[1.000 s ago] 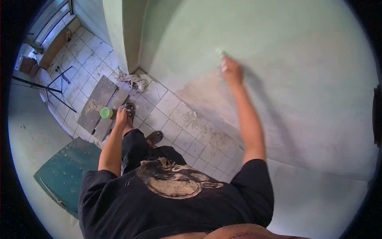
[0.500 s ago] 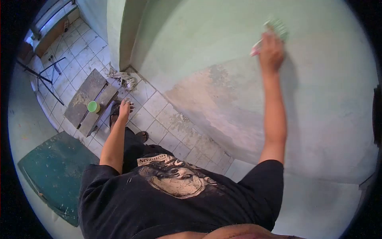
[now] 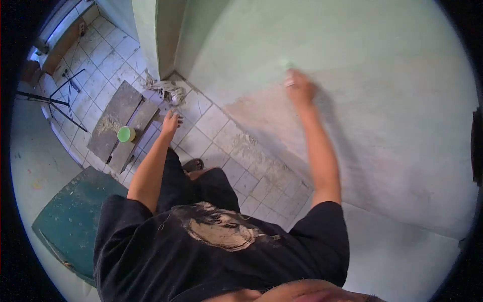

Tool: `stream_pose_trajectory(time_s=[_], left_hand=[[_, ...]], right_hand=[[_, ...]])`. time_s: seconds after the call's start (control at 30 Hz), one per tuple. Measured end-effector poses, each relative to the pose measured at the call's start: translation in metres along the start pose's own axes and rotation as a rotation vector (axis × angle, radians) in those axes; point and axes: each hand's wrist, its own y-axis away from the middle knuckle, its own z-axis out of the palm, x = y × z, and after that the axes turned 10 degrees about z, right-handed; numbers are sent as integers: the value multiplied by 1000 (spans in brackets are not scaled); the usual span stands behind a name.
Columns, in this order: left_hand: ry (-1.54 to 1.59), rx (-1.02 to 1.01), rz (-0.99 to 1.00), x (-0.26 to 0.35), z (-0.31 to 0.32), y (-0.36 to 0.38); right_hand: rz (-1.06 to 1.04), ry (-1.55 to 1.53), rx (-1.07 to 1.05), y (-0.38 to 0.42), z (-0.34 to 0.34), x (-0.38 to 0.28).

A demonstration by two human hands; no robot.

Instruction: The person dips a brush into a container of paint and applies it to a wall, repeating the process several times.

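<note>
My right hand is raised to the pale green wall, closed round what looks like a paintbrush. Motion blur and my fingers hide most of it; a light green tip shows above my knuckles. Below and right of that hand lies a patchy pinkish-brown and grey area of the wall. My left hand hangs over the floor with its fingers loosely apart, holding nothing. Close by it stands a low wooden stool, carrying a small green cup and crumbly debris.
A crumpled cloth lies on the dirty white floor tiles by the wall's corner. A black metal stand is at the far left. Near my left elbow there is a dark green panel. Crumbs litter the tiles along the wall.
My right hand has swept left and down across the wall with the paintbrush. My left hand appears slightly further right and higher, and the view has shifted a little.
</note>
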Motion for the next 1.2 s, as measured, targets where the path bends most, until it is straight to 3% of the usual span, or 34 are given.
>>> stream_pose_trajectory(time_s=[0.07, 0.17, 0.2, 0.27, 0.33, 0.37, 0.4, 0.53, 0.6, 0.73, 0.8, 0.83, 0.93, 1.0, 1.03, 1.07, 1.13, 1.2], left_hand=[[15, -1, -70, 6, 14, -7], [39, -101, -48, 0, 30, -19], [42, -106, -53, -2, 35, -25], [44, -173, -29, -15, 44, -38], [47, -173, -24, -42, 46, -55], [46, -164, -9, -55, 47, -69], [56, -169, 6, -65, 46, -81], [56, -179, 21, -93, 50, -128], [186, -53, 14, -116, 53, -161], [233, -57, 177, -152, 64, -235], [248, -54, 167, -167, 75, -261], [254, -56, 152, -174, 76, -269], [175, -135, 247, -197, 74, -273], [104, -97, 272, -205, 72, -277], [68, -79, 328, -201, 75, -274], [35, -62, 380, -195, 80, -272], [0, -97, 399, -181, 84, -261], [-30, -124, 436, -178, 87, -260]], right_hand=[[65, 96, 47, -36, -83, -3], [-131, 313, 364, -67, -175, -14], [-242, 320, 461, -78, -190, -17], [-184, 437, 474, -74, -186, -18], [-313, 633, 483, -64, -158, -14], [-237, 668, 423, -52, -127, -7], [-312, 700, 426, -42, -95, 2], [-251, 566, 360, 29, 42, -1], [-300, 501, 304, 73, 119, -3], [-366, 399, 181, 144, 230, -10], [-311, 176, -39, 165, 266, 5], [-349, 189, -97, 162, 262, 7], [-127, 43, 11, 128, 211, 16], [-378, 182, 307, 85, 140, 22], [-383, 544, 443, 67, 93, 24], [-175, 535, 560, 57, 58, 12], [-211, 797, 721, 35, 0, 25], [-207, 868, 693, 32, 13, 30]])
